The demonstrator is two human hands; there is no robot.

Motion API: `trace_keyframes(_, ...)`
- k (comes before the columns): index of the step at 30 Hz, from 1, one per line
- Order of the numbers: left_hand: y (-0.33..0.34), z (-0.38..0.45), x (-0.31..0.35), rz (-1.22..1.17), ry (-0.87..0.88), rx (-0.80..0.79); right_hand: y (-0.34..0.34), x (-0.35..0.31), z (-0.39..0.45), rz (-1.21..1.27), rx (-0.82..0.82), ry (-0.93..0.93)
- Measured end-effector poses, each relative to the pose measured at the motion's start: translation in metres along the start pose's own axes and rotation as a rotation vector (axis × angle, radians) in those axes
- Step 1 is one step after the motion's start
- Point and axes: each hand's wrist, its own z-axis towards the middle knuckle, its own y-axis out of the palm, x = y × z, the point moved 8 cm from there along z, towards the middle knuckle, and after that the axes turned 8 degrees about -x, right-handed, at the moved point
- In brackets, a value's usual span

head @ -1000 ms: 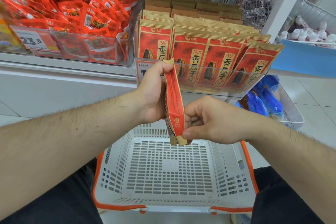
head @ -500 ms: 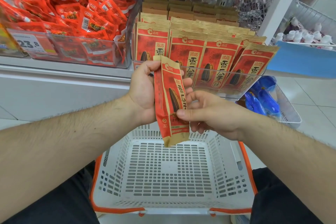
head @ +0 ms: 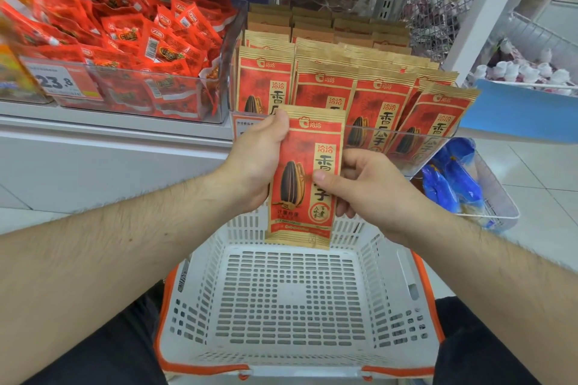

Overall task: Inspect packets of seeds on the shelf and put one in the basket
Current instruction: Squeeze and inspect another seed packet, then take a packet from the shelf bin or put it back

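1. A red-and-gold sunflower seed packet (head: 305,178) is held upright with its printed front facing the person, directly above the far rim of the white basket (head: 200,300); its bottom edge hangs just over the basket's back wall and is not inside.
2. The left hand (head: 255,166) grasps the packet along its left edge, thumb up near the top corner and fingers wrapped behind.
3. The right hand (head: 359,187) pinches the packet's right edge, thumb pressed on the front near the middle and fingers curled behind.
4. The basket is slotted white plastic with orange trim and sits between the person's dark-clad legs, below the packet.
5. Behind the packet, a clear shelf bin (head: 431,147) holds rows of matching seed packets (head: 380,109) standing upright, the rightmost ones leaning to the right.
6. Left of that bin, another clear bin (head: 225,78) is heaped with small red snack sachets (head: 156,47); a price tag (head: 54,81) reading 23.8 is fixed to its front.
7. Both bins rest on a white shelf (head: 93,131) beyond the basket.
8. Right of the basket, a white wire basket (head: 500,197) holds blue wrapped items (head: 450,184).
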Motion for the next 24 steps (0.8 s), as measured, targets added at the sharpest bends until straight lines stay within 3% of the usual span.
trace_keyframes(8,-0.002,0.001,0.000,0.403,0.047,-0.178,-0.014,-0.002,0.005,0.044,0.150,-0.070)
trace_keyframes(14,-0.004,-0.004,0.025,0.994,0.316,-0.066,-0.012,0.002,0.005,0.217,0.101,-0.041)
trace_keyframes(24,-0.025,-0.002,0.061,1.026,0.467,0.042,-0.016,-0.021,0.009,0.468,0.090,-0.113)
